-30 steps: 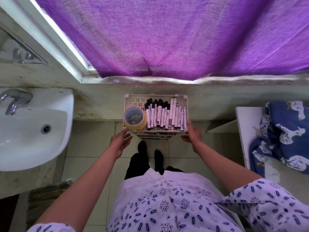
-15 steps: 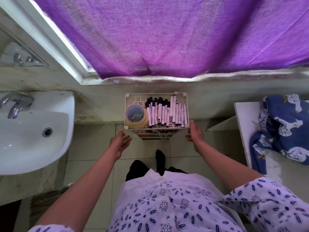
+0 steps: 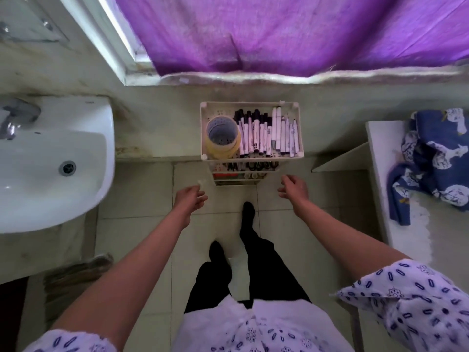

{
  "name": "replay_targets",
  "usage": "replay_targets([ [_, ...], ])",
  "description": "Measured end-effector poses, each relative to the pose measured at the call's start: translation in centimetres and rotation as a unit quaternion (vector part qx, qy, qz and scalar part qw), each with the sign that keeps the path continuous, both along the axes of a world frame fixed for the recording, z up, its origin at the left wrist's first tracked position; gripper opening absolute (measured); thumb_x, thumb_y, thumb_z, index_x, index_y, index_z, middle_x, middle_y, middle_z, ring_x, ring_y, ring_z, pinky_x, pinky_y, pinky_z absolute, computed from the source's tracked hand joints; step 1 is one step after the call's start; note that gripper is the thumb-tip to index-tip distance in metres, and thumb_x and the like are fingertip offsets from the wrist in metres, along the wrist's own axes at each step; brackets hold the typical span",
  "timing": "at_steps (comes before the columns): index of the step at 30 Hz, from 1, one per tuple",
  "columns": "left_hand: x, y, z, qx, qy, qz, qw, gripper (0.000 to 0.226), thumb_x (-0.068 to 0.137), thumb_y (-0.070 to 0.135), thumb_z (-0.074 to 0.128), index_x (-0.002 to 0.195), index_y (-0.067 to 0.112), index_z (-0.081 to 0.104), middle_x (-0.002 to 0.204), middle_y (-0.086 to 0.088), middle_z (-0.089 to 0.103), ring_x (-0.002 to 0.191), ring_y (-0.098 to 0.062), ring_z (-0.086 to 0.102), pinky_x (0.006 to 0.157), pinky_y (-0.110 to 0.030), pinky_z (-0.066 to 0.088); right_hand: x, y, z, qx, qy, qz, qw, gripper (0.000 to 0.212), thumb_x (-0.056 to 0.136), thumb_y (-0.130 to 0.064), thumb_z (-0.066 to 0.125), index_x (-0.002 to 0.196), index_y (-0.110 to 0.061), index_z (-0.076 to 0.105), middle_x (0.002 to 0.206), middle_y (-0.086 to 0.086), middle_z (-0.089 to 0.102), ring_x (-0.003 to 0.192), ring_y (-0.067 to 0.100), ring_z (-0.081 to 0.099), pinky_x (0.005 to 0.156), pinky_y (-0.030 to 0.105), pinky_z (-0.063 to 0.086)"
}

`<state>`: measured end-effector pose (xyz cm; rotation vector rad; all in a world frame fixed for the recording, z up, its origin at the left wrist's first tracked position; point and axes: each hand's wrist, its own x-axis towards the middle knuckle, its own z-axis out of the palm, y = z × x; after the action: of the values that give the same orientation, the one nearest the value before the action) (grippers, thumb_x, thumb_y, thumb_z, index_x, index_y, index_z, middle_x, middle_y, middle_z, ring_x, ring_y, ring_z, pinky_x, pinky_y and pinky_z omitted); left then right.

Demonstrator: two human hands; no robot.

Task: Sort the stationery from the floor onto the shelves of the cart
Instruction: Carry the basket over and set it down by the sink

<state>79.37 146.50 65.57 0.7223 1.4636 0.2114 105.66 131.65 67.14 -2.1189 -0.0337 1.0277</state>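
A white plastic cart (image 3: 203,138) stands against the wall under the window. Its top shelf carries a stack of yellow tape rolls (image 3: 223,137) on the left and a row of several black-capped markers (image 3: 256,134) with white pens (image 3: 285,135) on the right. Lower shelves show dark scissor handles (image 3: 253,165) and something red (image 3: 225,176), mostly hidden. My left hand (image 3: 190,200) hangs off the cart's front left, fingers loosely curled, holding nothing. My right hand (image 3: 294,189) hangs off its front right, also relaxed and holding nothing. Neither touches the cart.
A white sink (image 3: 50,161) juts out on the left. A white counter (image 3: 380,158) with a blue patterned cloth (image 3: 436,161) is on the right. A purple curtain (image 3: 291,34) covers the window. My legs in black (image 3: 246,250) stand on the tiled floor.
Both hands have let go of the cart's front corners and drawn back toward me. The cart stays by the wall, and I have stepped back from it.
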Motion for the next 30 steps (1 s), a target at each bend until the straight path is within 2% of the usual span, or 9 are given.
replay_targets([
  [3,-1.4,-0.8,-1.3,0.018,0.006,-0.022,1.000,0.028,0.101,0.022,0.054,0.121,0.004,0.058,0.111,-0.015,0.066,0.091,-0.023,0.068,0.081,-0.033,0.055,-1.9,0.0,-1.2,0.017,0.011,0.009,1.000,0.040,0.099,-0.019,0.055,0.135,-0.004,0.055,0.120,0.016,0.063,0.098,0.030,0.067,0.088,0.044,0.058],
  [6,-2.3,-1.6,-2.2,0.022,0.012,-0.025,0.999,0.019,0.101,0.021,0.053,0.114,0.008,0.058,0.107,-0.013,0.066,0.084,-0.020,0.068,0.074,-0.028,0.053,-3.3,-0.1,-2.0,0.023,0.020,0.023,0.999,0.042,0.099,-0.021,0.057,0.138,-0.006,0.053,0.123,0.014,0.062,0.104,0.032,0.066,0.088,0.043,0.059],
  [13,-1.8,-2.6,-6.6,0.005,0.023,-0.027,0.999,0.018,0.099,0.020,0.055,0.113,0.008,0.060,0.109,-0.013,0.066,0.092,-0.024,0.068,0.082,-0.032,0.054,-3.8,-0.2,-6.7,0.010,0.027,0.046,0.999,0.042,0.095,-0.021,0.061,0.135,-0.007,0.055,0.116,0.011,0.065,0.098,0.028,0.068,0.086,0.043,0.060],
  [18,0.5,-2.7,-12.5,0.003,0.013,-0.020,1.000,0.016,0.099,0.017,0.055,0.111,0.008,0.061,0.108,-0.013,0.067,0.091,-0.023,0.068,0.082,-0.033,0.054,-3.2,0.2,-13.1,0.021,0.034,0.038,0.998,0.040,0.092,-0.017,0.065,0.131,-0.007,0.059,0.110,0.013,0.068,0.096,0.029,0.069,0.079,0.036,0.059],
  [21,1.9,-2.8,-16.4,0.004,0.006,-0.024,1.000,0.014,0.099,0.016,0.055,0.109,0.010,0.062,0.109,-0.013,0.067,0.093,-0.024,0.069,0.084,-0.033,0.055,-2.9,0.2,-17.5,0.029,0.044,0.031,0.998,0.038,0.092,-0.015,0.067,0.128,-0.006,0.059,0.111,0.014,0.067,0.087,0.024,0.067,0.074,0.032,0.058],
  [24,2.9,-2.6,-20.6,0.012,0.005,-0.033,0.999,0.016,0.098,0.015,0.056,0.111,0.009,0.063,0.108,-0.013,0.067,0.090,-0.022,0.070,0.077,-0.029,0.055,-2.7,0.3,-22.2,0.039,0.042,0.034,0.998,0.035,0.092,-0.012,0.067,0.125,-0.003,0.060,0.105,0.013,0.065,0.083,0.022,0.065,0.068,0.029,0.057],
  [27,3.1,-2.7,-25.2,0.012,0.012,-0.048,0.999,0.016,0.097,0.014,0.057,0.110,0.008,0.064,0.108,-0.012,0.068,0.089,-0.022,0.070,0.075,-0.029,0.055,-2.6,0.3,-27.2,0.041,0.044,0.046,0.997,0.030,0.092,-0.010,0.067,0.120,0.000,0.061,0.101,0.015,0.064,0.082,0.023,0.063,0.067,0.030,0.056],
  [30,3.1,-2.8,-30.0,0.012,0.019,-0.068,0.997,0.018,0.096,0.014,0.059,0.112,0.007,0.064,0.108,-0.012,0.068,0.091,-0.024,0.070,0.073,-0.029,0.055,-2.7,0.3,-32.0,0.032,0.046,0.062,0.997,0.026,0.091,-0.006,0.067,0.116,0.003,0.062,0.103,0.018,0.063,0.085,0.026,0.062,0.076,0.040,0.056],
])
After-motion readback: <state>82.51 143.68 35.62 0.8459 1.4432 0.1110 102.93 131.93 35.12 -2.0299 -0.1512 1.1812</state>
